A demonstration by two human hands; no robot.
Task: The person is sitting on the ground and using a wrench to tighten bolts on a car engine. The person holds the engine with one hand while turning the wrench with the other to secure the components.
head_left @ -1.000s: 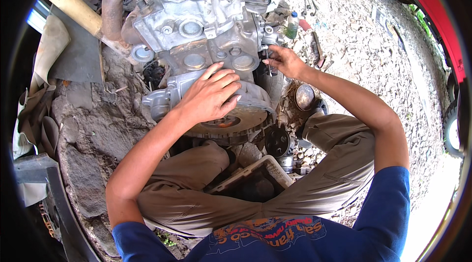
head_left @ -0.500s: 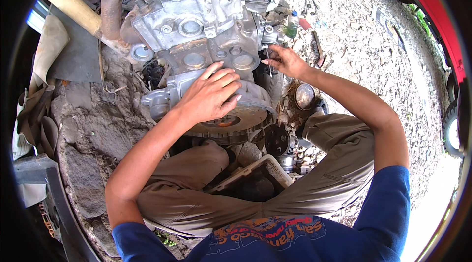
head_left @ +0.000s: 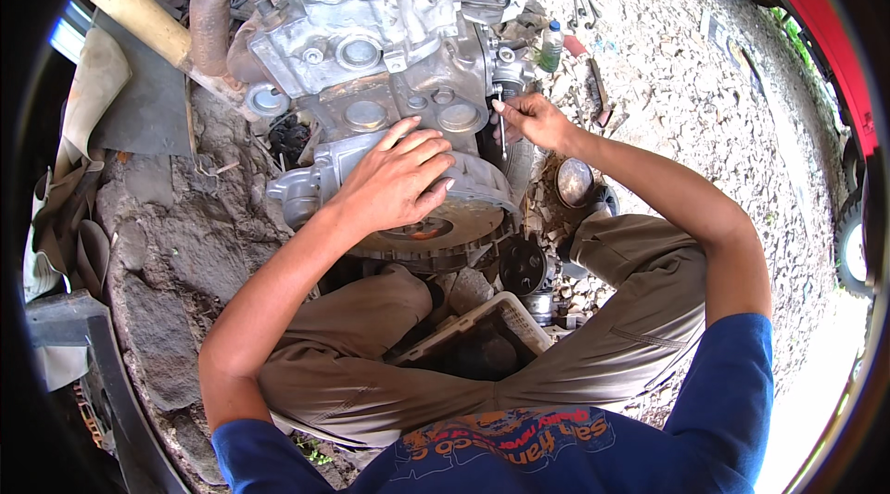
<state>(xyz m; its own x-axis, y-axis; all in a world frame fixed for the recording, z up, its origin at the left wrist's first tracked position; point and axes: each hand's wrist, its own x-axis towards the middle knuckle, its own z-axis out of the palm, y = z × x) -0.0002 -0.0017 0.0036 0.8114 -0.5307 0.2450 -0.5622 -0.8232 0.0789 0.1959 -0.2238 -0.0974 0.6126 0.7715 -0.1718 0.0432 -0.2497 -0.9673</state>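
Pale gravel [head_left: 686, 77] spreads right and far, with rough stone [head_left: 176, 262] at left. Ahead of a seated person [head_left: 575, 457] stands a grey metal engine [head_left: 324, 68]. The left hand [head_left: 394, 181] lies palm down on its near end, fingers loosely spread and gripping nothing visible, probably for steadiness. At the engine's right side, the right hand [head_left: 540, 121] pinches a slim metal tool [head_left: 503, 139] between thumb and fingertips, a light hold likely suiting that narrow spot. A crate [head_left: 452, 334] sits between the legs [head_left: 362, 392], perhaps for easy reach.
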